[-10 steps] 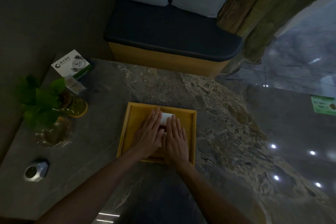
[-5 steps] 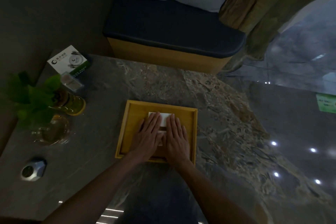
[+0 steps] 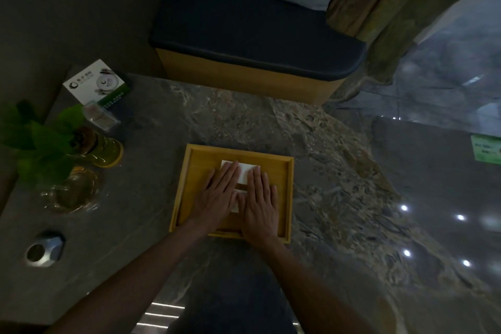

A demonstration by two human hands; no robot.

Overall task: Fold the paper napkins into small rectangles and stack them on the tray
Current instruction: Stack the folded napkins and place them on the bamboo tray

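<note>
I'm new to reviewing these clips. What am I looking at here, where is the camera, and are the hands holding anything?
No machine here: a person's two bare hands, filmed by a camera worn on the head, looking forward and down. The left hand and right hand lie flat, fingers straight, pressing white paper napkins inside a wooden tray. Nothing is gripped. The tray sits on a stone table. At the left stand a green plant in glass, a printed card and a small metal object. Beyond the table is a cushioned bench.
</note>
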